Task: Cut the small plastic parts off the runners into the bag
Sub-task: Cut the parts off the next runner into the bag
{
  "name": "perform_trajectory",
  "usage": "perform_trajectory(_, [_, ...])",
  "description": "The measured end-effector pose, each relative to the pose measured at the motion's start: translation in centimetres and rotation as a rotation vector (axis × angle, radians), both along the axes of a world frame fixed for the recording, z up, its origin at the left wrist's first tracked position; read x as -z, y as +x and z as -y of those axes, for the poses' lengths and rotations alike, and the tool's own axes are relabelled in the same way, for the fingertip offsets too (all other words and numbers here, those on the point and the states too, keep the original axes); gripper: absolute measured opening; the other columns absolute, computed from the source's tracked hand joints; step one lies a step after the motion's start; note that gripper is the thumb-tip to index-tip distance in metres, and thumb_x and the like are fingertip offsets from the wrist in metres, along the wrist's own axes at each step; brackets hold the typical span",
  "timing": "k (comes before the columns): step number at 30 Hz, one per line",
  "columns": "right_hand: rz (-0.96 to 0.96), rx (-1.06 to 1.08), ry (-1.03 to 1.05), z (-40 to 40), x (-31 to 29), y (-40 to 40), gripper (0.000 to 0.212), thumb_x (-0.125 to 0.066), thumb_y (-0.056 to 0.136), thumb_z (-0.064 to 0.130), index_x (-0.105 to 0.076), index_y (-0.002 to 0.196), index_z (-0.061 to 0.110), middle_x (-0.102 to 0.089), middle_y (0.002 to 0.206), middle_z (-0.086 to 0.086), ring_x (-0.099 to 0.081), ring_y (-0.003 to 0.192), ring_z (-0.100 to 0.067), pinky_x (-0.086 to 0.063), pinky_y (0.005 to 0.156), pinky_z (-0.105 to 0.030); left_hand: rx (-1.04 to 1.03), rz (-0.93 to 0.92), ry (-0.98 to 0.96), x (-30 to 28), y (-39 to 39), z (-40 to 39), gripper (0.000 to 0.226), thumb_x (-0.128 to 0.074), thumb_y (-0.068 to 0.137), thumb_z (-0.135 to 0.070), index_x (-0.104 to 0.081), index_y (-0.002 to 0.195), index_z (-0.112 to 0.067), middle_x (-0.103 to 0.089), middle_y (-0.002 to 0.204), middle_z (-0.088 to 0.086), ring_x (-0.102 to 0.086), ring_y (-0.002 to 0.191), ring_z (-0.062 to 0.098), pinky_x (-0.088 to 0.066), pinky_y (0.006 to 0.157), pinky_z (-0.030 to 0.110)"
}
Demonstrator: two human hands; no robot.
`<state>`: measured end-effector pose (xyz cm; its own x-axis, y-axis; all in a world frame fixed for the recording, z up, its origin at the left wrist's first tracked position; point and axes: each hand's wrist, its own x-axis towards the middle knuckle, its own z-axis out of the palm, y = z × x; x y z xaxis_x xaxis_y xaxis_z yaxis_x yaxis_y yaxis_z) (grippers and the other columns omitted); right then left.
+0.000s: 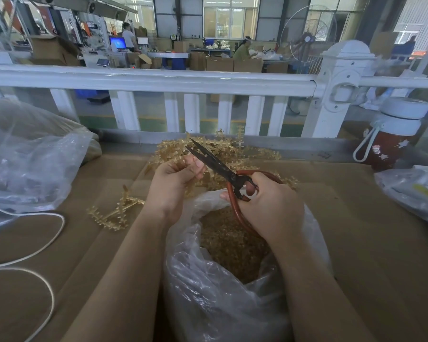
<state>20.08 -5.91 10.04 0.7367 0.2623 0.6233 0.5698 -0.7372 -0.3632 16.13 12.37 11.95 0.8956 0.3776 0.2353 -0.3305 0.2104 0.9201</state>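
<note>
As a clear plastic bag (232,280) gapes open at the near edge of a cardboard-covered bench (356,218), a worker trims amber plastic parts from their moulding runners. The right hand (269,206) is closed round the red loop handles of black-bladed scissors (215,164), whose blades stand slightly parted just beyond the bag's mouth, tips pointing away from the worker. The left hand (176,178), fingers curled, pinches one runner (200,172) up against the blades, just beyond and left of the bag's mouth. A tangled pile of uncut runners (232,154) lies directly beyond the bag; a few separate runners (116,213) rest on the cardboard to the bag's left. The bag already holds a deep heap of cut parts (232,243).

Doing the cut well appears to depend on position: the runner is best brought over the bag's opening before the blades close, so that each part drops inside rather than onto the cardboard. The blades should meet the thin gate close to the part, and the left fingertips, which sit very near the edge, are safer drawn back along the stem. Whether the blades are already touching the runner cannot be told. A larger plastic bag (30,164) sits far left of the work bag, a red flask (386,144) far right.
</note>
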Motion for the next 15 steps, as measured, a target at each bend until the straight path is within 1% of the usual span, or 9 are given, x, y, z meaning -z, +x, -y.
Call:
perform_trajectory(2, [0.034,-0.027,0.031,0.0,0.1,-0.1,0.052,-0.057,0.077,0.077,-0.04,0.067,0.029,-0.034,0.052,0.02,-0.033,0.046,0.004,-0.021,0.046,-0.017,-0.005,-0.01,0.0,0.0,0.0,0.0,0.014,-0.062,0.091,-0.002,-0.065,0.079,-0.006,-0.066,0.068,-0.005,-0.061,0.067,0.007,-0.051,0.074,0.017])
perform_trajectory(6, [0.073,-0.035,0.042,0.0,0.5,0.2,0.053,-0.061,0.078,0.075,-0.046,0.067,0.025,-0.048,0.055,0.014,-0.043,0.047,-0.008,-0.027,0.046,-0.019,0.0,-0.014,0.001,-0.2,-0.1,0.0,0.015,-0.061,0.091,-0.003,-0.061,0.077,-0.005,-0.064,0.067,-0.003,-0.06,0.068,0.008,-0.05,0.074,0.018])
perform_trajectory(10, [0.116,-0.055,0.076,-0.1,0.9,0.5,0.055,-0.062,0.077,0.076,-0.054,0.068,0.022,-0.06,0.061,0.011,-0.055,0.053,-0.012,-0.043,0.048,-0.023,0.016,-0.011,-0.005,-0.4,-0.4,0.0,0.018,-0.061,0.091,-0.004,-0.057,0.074,-0.007,-0.057,0.07,0.002,-0.058,0.071,0.012,-0.049,0.079,0.022])
perform_trajectory(11, [0.126,-0.063,0.084,-0.1,1.0,0.5,0.055,-0.062,0.077,0.076,-0.054,0.067,0.022,-0.059,0.062,0.012,-0.056,0.053,-0.012,-0.044,0.048,-0.023,0.017,-0.011,-0.011,-0.4,-0.4,0.1,0.018,-0.06,0.092,-0.004,-0.057,0.075,-0.007,-0.057,0.071,0.003,-0.058,0.071,0.012,-0.048,0.079,0.023])
perform_trajectory(13, [0.147,-0.072,0.102,-0.1,1.0,0.6,0.054,-0.064,0.076,0.074,-0.05,0.066,0.024,-0.056,0.06,0.013,-0.053,0.051,-0.01,-0.041,0.047,-0.021,0.013,-0.012,-0.032,-0.6,-0.5,0.2,0.019,-0.056,0.095,-0.003,-0.06,0.078,-0.008,-0.061,0.072,0.003,-0.056,0.068,0.012,-0.046,0.075,0.023])
perform_trajectory(15, [0.14,-0.075,0.11,-0.1,1.0,0.6,0.055,-0.063,0.076,0.075,-0.049,0.065,0.023,-0.054,0.058,0.013,-0.052,0.05,-0.01,-0.041,0.045,-0.022,0.008,-0.004,-0.034,-0.7,-0.6,0.2,0.023,-0.052,0.099,-0.005,-0.065,0.08,-0.009,-0.065,0.072,0.002,-0.051,0.064,0.012,-0.042,0.071,0.024])
